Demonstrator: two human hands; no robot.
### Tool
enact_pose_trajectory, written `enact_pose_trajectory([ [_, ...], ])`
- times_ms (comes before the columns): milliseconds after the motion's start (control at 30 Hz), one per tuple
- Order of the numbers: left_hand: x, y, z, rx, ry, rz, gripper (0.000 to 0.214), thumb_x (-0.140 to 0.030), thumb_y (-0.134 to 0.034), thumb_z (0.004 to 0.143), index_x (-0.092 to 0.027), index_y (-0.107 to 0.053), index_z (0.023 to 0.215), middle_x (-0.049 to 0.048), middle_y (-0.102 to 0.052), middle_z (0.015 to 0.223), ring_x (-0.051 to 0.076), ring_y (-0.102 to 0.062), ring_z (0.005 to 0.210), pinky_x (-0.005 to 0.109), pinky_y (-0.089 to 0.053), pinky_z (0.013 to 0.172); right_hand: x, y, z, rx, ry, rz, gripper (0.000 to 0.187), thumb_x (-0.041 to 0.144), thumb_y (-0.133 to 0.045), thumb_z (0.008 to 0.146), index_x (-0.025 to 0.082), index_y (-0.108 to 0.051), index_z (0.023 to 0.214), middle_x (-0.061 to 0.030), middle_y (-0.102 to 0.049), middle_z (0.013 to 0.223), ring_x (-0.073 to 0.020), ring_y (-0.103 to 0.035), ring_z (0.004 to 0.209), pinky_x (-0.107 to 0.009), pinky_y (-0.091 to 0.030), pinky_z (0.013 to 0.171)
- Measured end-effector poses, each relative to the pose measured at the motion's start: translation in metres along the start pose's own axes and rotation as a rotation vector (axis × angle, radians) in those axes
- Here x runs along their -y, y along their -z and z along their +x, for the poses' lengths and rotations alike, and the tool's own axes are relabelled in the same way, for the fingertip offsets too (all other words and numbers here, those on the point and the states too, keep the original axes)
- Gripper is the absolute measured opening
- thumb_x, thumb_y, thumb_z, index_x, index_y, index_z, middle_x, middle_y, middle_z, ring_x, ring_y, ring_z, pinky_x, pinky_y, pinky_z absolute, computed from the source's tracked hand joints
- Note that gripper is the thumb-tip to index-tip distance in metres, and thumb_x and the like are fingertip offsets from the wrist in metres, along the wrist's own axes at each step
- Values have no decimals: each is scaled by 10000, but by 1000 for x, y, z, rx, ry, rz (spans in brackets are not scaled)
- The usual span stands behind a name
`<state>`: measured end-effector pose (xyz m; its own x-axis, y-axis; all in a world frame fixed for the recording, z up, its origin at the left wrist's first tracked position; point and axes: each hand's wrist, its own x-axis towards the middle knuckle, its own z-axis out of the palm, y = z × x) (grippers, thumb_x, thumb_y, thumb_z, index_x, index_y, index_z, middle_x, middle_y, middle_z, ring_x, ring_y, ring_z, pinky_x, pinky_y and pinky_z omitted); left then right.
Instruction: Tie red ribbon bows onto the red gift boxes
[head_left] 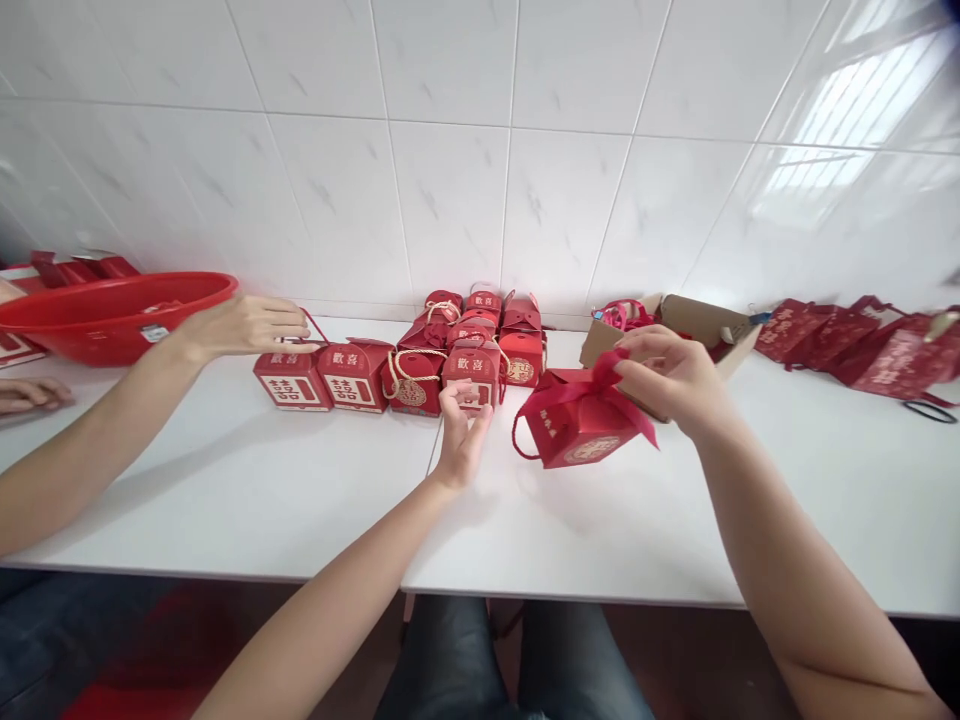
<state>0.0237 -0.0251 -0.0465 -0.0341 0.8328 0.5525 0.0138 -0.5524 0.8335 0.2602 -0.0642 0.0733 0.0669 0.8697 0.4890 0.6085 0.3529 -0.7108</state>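
My right hand (667, 375) pinches the ribbon bow on top of a red gift box (581, 425), which hangs tilted above the white table. The box has a gold round emblem, loose ribbon ends and a dark red cord loop at its left side. My left hand (463, 440) holds nothing, thumb and fingers apart, in front of a red candy box (469, 368) with pale lettering. Whether its fingertips touch that box I cannot tell. Next to it stands a red box with a twisted rope handle (414, 385). More red boxes are grouped behind.
A co-worker's hand (251, 325) reaches over a red box with a white panel (292, 380) at the left. A red basin (120, 315) stands farther left. An open cardboard box (739, 345) with ribbons is at the back right, near several red bags (862, 345) along the tiled wall.
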Motion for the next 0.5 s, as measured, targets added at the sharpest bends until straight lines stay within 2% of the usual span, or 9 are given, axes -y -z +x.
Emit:
enact_pose_trajectory([
  [100, 5, -5, -4, 89, 30, 32, 346, -470, -496, 848, -257, -343, 1074, 82, -361, 1184, 221, -421, 1085, 392, -384, 900, -17, 28, -10, -137, 5, -210, 87, 287, -621, 693, 204, -637, 718, -73, -611, 1024, -237, -582, 938, -363, -461, 759],
  [200, 9, -10, -7, 159, 34, 57, 348, -431, -540, 822, -266, -362, 1070, 81, -364, 1190, 222, -421, 1075, 391, -369, 897, -41, 63, -17, -183, 24, -448, 78, 279, -625, 678, 202, -637, 687, -67, -616, 1021, -248, -557, 987, -398, -432, 833],
  [333, 16, -12, -6, 211, 24, 98, 355, -415, -552, 810, -255, -366, 1067, 89, -370, 1202, 227, -416, 1076, 389, -363, 882, -79, 118, -13, -169, -171, -675, 154, 310, -609, 685, 192, -679, 753, -107, -608, 1093, -261, -535, 980, -413, -388, 827],
  [400, 21, -12, -5, 238, 8, 137, 360, -416, -538, 819, -250, -351, 1078, 90, -370, 1202, 228, -410, 1077, 394, -362, 885, -97, 144, -7, -156, -271, -736, 150, 309, -618, 658, 183, -692, 694, -126, -635, 974, -247, -533, 866, -407, -377, 758],
  [500, 26, -12, -4, 268, -10, 189, 361, -414, -528, 829, -245, -336, 1084, 92, -373, 1196, 230, -409, 1081, 407, -352, 911, -120, 176, 7, -173, -288, -756, 123, 281, -646, 613, 167, -684, 589, -98, -610, 666, -187, -464, 642, -375, -350, 618],
])
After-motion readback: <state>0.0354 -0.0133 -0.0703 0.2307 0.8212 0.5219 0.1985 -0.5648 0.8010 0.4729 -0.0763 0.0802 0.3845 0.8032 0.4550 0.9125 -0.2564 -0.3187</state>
